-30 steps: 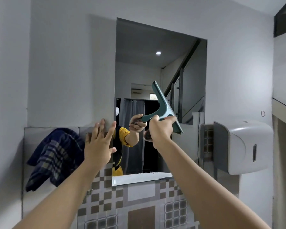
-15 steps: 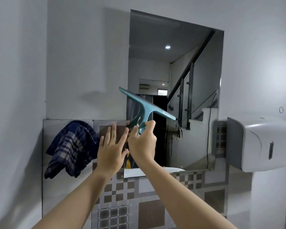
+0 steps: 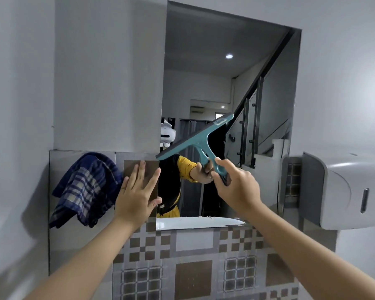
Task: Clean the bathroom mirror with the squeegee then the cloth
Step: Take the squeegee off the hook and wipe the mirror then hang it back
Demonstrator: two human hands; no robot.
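The wall mirror fills the upper middle of the head view. My right hand grips the handle of a teal squeegee, whose blade slants across the mirror's lower left part, high end to the right. Whether the blade touches the glass I cannot tell. My left hand lies flat, fingers spread, on the tile just left of the mirror's edge. A blue plaid cloth hangs on the wall to the left of that hand.
A white paper dispenser juts from the wall to the right of the mirror. Patterned brown and grey tiles cover the wall below. The mirror reflects a staircase and a person in yellow.
The squeegee blade has swung from slanting down to the right to slanting up to the right. My right hand moved right and lower. The left hand stays flat on the tile.
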